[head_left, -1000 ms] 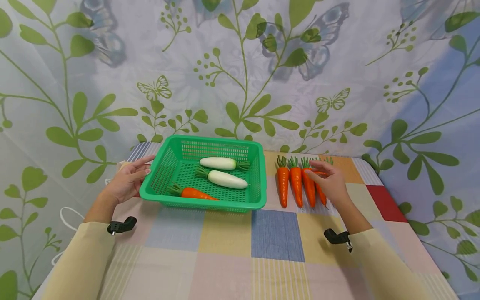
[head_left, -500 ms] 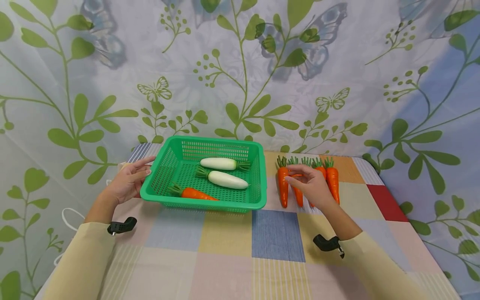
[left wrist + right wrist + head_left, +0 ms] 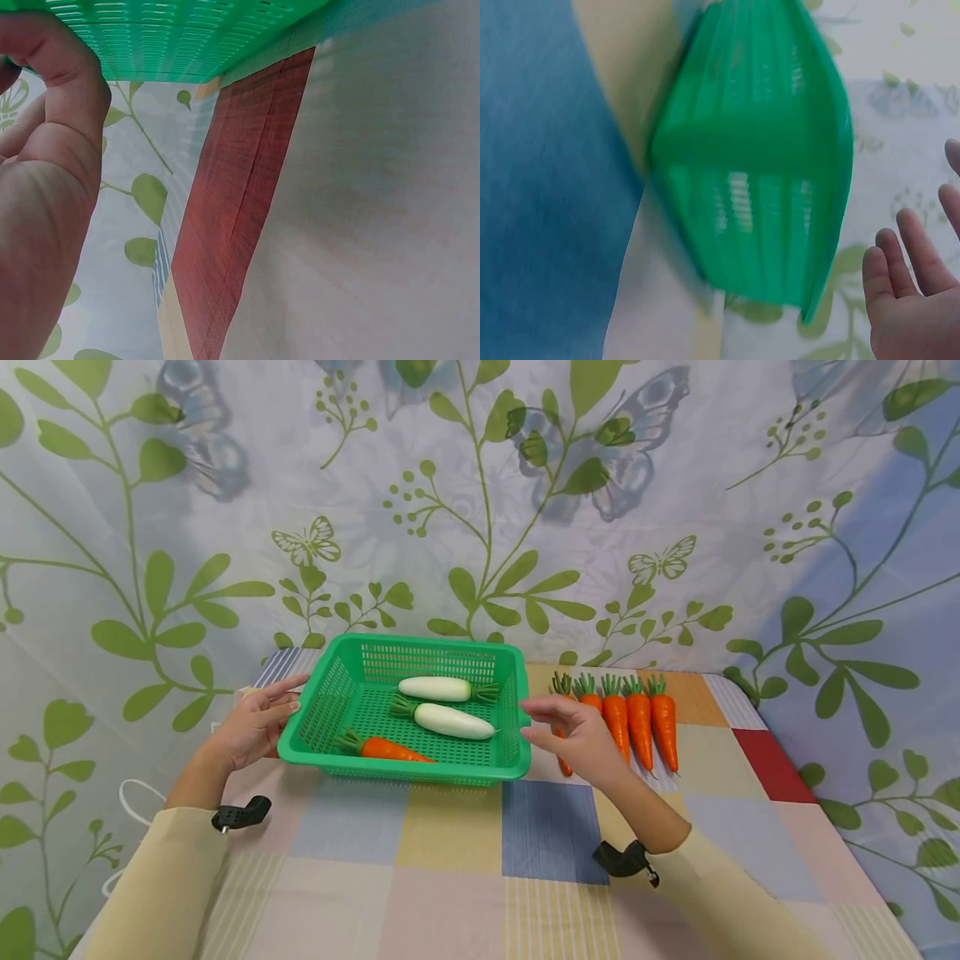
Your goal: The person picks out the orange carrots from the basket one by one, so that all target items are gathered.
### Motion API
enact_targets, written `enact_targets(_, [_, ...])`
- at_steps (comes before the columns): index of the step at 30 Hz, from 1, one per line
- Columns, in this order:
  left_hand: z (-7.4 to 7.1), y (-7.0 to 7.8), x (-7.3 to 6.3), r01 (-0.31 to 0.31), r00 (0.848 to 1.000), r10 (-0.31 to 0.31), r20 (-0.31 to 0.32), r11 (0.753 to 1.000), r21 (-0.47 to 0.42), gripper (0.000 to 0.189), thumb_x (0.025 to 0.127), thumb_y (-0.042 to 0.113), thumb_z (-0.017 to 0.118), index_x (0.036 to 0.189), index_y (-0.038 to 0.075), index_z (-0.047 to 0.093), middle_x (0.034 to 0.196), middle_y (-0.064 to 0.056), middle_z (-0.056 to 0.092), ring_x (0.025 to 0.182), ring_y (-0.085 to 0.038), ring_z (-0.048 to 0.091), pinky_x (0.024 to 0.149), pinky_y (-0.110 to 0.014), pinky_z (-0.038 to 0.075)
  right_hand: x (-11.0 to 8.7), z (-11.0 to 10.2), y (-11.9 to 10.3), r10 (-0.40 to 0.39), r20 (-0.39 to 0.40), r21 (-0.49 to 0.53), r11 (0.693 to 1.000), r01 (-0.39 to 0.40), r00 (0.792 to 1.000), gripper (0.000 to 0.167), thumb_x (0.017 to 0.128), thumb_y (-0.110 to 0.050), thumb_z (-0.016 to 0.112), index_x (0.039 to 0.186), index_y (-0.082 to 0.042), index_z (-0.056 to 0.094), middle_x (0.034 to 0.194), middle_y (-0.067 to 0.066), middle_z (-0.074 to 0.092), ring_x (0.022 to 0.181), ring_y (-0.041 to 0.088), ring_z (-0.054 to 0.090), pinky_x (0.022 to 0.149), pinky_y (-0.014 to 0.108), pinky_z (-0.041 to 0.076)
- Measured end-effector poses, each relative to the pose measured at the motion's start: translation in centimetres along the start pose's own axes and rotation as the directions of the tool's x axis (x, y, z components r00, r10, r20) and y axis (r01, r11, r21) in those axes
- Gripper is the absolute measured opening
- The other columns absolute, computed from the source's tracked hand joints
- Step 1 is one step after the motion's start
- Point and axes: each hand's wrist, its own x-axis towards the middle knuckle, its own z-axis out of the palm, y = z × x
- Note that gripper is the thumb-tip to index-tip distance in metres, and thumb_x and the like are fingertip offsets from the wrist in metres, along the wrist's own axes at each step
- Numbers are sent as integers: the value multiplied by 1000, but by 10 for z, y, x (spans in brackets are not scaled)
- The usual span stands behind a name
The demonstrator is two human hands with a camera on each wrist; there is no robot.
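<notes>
A green plastic basket stands on the table. Inside lie two white radishes with green tops and one orange carrot near the front wall. My left hand touches the basket's left rim, its fingers loosely bent; in the left wrist view this hand is beside the basket wall. At the right rim, my right hand holds nothing. The right wrist view shows its fingers spread, apart from the basket. Contact at the right rim is hard to tell in the head view.
Right of the basket, several carrots lie side by side, tops away from me; my right hand partly covers the leftmost ones. A patchwork cloth covers the table. A leaf-patterned curtain hangs behind. A white cable runs at the left.
My right hand has moved left from above the carrots to the basket's right rim, uncovering the carrots on the right. The left hand and the basket have stayed put.
</notes>
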Motion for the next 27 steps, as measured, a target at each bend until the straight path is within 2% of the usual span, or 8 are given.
enact_targets(6, [2,2,0,0,1000,0,-1,1000,-3,57,108,-1,40,160,1,18,117,-6,70,101,-16,75,84,-34,64,7,21,-10,-103,103,74,993,96,989,34,92,-4,75,125,-1,69,127,6,69,119,13,65,106,31,54])
enact_targets(9, [3,2,0,12,1000,-12,-6,1000,-11,57,109,0,41,161,1,17,117,-6,70,100,-16,76,83,-34,64,11,30,-11,-118,161,97,990,103,980,33,91,-2,75,124,0,69,125,9,69,117,13,66,104,35,55])
enact_targets(16, [2,1,0,20,1000,-20,-16,1000,2,57,109,1,42,160,3,19,118,-5,71,100,-16,75,83,-34,64,20,45,-13,-64,266,66,997,48,962,33,92,-7,76,123,1,69,123,14,71,112,17,69,101,37,57])
enact_targets(20, [0,0,-1,12,1000,-12,-9,1000,4,54,109,1,41,160,4,21,116,-4,72,98,-16,76,81,-34,64,27,54,-17,-36,279,38,999,26,959,31,92,-12,77,122,-6,72,121,9,73,111,19,70,100,43,57])
enact_targets(24, [1,-1,0,5,1000,-5,-6,1000,-1,54,109,0,40,160,3,21,116,-4,72,98,-16,75,81,-33,64,33,64,-21,-25,308,16,1000,22,951,28,92,-14,77,120,-12,73,120,6,74,110,20,70,100,42,58])
enact_targets(27, [1,1,-2,7,1000,-7,-15,1000,0,55,109,0,41,160,3,21,117,-4,72,99,-15,75,82,-33,64,39,73,-24,7,337,13,1000,-12,941,28,92,-17,78,120,-16,74,119,3,75,112,17,70,100,44,57])
